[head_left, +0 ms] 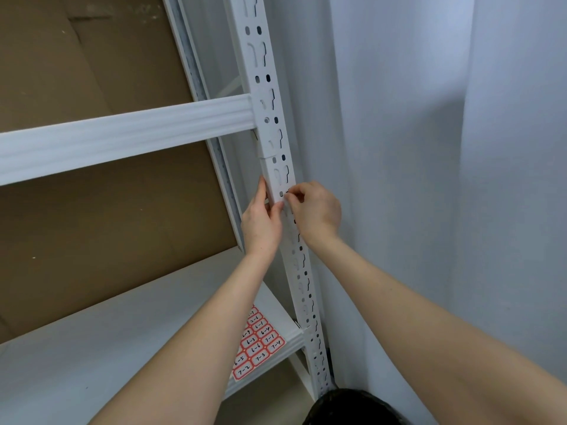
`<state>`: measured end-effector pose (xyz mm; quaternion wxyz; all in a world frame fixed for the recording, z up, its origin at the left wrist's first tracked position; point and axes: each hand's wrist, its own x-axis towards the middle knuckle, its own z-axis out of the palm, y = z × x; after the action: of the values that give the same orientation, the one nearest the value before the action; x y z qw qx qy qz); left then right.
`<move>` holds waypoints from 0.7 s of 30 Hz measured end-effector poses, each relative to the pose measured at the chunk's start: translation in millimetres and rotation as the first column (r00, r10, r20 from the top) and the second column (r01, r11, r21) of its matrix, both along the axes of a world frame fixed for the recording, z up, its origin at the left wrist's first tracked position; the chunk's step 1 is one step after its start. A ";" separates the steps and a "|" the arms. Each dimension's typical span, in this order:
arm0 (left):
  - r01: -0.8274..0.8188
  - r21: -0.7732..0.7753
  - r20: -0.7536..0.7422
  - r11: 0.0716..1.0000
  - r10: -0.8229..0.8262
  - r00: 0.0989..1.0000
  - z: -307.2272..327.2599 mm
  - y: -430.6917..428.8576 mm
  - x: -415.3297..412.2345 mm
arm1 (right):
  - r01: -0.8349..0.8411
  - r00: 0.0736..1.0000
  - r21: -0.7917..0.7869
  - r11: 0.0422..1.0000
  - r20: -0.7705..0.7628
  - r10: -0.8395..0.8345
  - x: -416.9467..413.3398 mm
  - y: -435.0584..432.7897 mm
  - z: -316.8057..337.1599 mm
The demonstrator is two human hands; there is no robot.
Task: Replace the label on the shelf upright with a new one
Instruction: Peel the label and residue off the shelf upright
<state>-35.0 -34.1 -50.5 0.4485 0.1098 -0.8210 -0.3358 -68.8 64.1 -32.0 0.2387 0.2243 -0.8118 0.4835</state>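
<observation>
The white slotted shelf upright [277, 142] runs from top centre down to the lower right. My left hand [260, 222] rests against its left edge, thumb and fingers touching the metal. On the right side of the upright, my right hand [316, 210] pinches with its fingertips at a small label [287, 191]. Only a sliver of the label with a dark mark shows beside the fingers. A sheet of red-bordered handwritten labels [259, 345] lies on the lower shelf board, partly hidden by my left forearm.
A white ribbed crossbeam [122, 139] joins the upright at mid height. Brown cardboard [92, 225] backs the rack. The lower shelf board [92, 348] is white. A pale wall [429, 148] stands close on the right. A dark rounded object [349, 406] sits at the bottom edge.
</observation>
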 end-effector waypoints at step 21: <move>-0.074 -0.084 0.008 0.994 0.075 0.997 2.5 -1.1 -3.1 | 0.109 0.994 0.130 0.986 -0.021 -0.107 7.5 -4.7 6.7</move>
<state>-38.0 -35.3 -48.0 0.4605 0.1234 -0.8321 -0.2835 -61.3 59.4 -25.3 0.2549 0.1985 -0.8509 0.4142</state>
